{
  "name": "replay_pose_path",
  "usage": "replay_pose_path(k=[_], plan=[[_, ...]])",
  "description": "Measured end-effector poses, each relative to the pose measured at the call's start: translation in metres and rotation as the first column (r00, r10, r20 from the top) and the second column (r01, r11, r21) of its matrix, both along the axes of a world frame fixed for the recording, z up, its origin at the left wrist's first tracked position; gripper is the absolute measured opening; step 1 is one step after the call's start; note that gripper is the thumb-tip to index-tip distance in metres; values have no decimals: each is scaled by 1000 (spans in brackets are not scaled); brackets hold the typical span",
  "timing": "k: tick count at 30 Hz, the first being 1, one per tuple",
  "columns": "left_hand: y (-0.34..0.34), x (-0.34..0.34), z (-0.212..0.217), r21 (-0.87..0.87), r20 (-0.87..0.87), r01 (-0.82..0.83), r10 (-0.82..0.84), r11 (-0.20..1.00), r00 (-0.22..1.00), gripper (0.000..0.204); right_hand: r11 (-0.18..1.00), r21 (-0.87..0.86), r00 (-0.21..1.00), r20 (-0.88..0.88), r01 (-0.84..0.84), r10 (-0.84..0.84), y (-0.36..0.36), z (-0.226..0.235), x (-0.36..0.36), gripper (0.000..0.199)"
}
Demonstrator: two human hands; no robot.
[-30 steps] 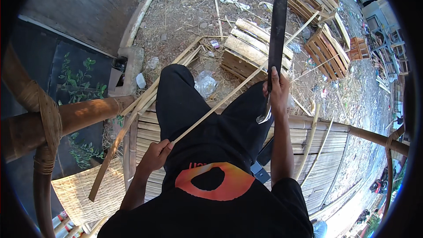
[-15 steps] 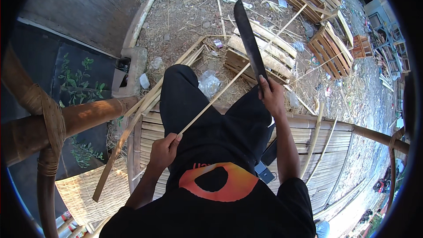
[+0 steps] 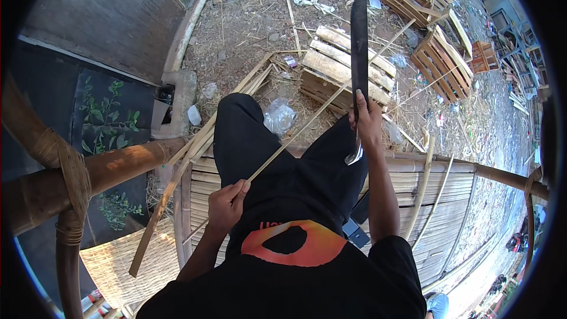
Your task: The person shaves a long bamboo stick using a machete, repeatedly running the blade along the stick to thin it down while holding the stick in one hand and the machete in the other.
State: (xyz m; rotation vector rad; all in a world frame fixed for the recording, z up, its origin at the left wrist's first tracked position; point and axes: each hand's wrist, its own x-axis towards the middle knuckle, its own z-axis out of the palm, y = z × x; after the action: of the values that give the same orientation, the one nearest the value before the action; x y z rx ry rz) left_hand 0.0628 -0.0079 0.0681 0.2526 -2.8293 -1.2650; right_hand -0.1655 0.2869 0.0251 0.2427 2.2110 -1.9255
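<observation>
Above my lap, my left hand [image 3: 226, 205] is closed around a long thin bamboo strip [image 3: 287, 143]. The strip runs up and to the right across my legs, and its far part passes behind the blade. My right hand [image 3: 367, 121] grips a machete [image 3: 359, 41] by its handle, with the broad dark blade pointing away from me, nearly upright in the view. A shiny curved metal end shows just below that hand. Beyond my knees sits a slatted wooden crate [image 3: 348, 68], partly covered by the blade and the strip.
I sit on a bamboo-slat bench [image 3: 440, 210] with bamboo rails [image 3: 127, 161] at the left and right. Loose bamboo strips [image 3: 201, 142] lean by my left knee. More wooden crates [image 3: 442, 62] stand at the far right. A clear plastic bag [image 3: 279, 116] lies between my knees.
The machete has swung from leaning left to nearly upright, its tip moving right. My left hand has shifted slightly to the right, still holding the strip.
</observation>
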Motion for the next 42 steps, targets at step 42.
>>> replay_pose_path(k=[42], plan=[[24, -37, -7, -103, -140, -26, 12, 994, 990, 17, 990, -118, 995, 75, 75, -67, -25, -11, -17, 43]])
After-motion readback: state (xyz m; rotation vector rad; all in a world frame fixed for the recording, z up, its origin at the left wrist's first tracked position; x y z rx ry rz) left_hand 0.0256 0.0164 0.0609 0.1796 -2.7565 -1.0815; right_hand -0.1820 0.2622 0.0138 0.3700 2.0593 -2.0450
